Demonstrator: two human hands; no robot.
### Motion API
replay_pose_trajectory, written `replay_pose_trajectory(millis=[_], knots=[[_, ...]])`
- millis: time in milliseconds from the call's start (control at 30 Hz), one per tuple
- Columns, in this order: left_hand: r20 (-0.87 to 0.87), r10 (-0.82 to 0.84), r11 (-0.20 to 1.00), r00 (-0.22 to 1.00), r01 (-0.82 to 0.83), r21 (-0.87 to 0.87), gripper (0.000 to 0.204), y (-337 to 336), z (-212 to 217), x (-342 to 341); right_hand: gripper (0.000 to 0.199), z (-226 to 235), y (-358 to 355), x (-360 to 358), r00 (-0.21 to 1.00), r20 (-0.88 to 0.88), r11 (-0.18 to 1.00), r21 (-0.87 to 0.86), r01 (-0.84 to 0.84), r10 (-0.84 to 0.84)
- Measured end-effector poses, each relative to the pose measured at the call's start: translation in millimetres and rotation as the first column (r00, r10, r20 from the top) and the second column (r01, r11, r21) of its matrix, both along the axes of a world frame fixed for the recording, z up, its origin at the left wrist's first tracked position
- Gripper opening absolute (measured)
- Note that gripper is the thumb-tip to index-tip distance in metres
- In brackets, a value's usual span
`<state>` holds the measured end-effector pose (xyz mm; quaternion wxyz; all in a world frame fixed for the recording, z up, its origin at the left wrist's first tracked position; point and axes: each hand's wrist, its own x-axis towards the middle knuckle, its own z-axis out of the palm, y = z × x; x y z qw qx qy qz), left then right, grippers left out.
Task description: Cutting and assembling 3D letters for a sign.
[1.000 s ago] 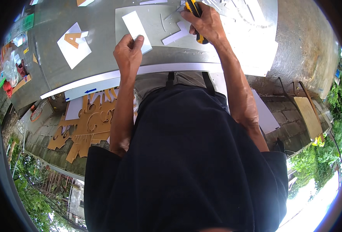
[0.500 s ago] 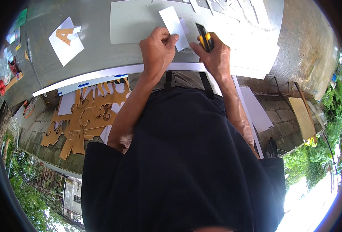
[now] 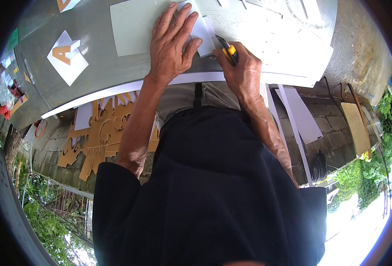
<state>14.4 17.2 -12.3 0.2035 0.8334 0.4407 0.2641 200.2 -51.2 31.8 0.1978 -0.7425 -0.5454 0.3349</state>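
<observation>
My left hand [image 3: 171, 46] lies with its fingers stretched out and pressed down over a narrow white sheet piece [image 3: 200, 32], partly covering it. In my right hand [image 3: 245, 73] is a yellow and black box cutter [image 3: 229, 53], gripped with its dark blade pointing up and left. The blade tip is close to the right edge of the white piece; whether it touches cannot be made out. Under the white piece lies a pale grey-green sheet [image 3: 131, 29], and a large white sheet [image 3: 284, 48] spreads to the right.
On the grey table [image 3: 96, 40] at left stands a white piece [image 3: 72, 73] with a tan cut-out shape; another tan-and-white piece [image 3: 66, 4] is at the top edge. Brown cut-out boards [image 3: 100, 137] lie below the table, left. A tan board [image 3: 354, 128] leans at right.
My left hand has gone from pinching the white piece to lying flat on it, further up. The box cutter has moved slightly left and down, beside the piece's edge. The view has shifted slightly.
</observation>
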Motion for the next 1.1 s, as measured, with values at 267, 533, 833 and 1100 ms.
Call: replay_pose_trajectory(millis=[267, 533, 833, 1100], knots=[[-0.113, -0.056, 0.997, 0.992, 0.051, -0.052, 0.062, -3.1, -3.7, -1.7, 0.028, -3.0, 6.2, -3.3, 0.918, -0.271, 0.94, -0.263, 0.219, -0.29], [-0.222, -0.036, 0.999, 0.974, 0.034, -0.013, 0.066, -5.1, -6.7, 2.8, 0.028, -7.0, 2.9, -6.3, 0.899, -0.277, 0.933, -0.222, 0.284, -0.34], [-0.186, 0.016, 0.999, 0.982, -0.022, -0.034, 0.069, -5.3, -8.8, 7.2, 0.03, -7.1, 6.3, -5.8, 0.847, -0.295, 0.884, -0.303, 0.356, -0.442], [-0.171, 0.013, 0.999, 0.985, -0.018, -0.028, 0.065, -4.6, -10.2, 7.1, 0.029, -8.2, 6.4, -4.2, 0.835, -0.316, 0.882, -0.308, 0.358, -0.449]])
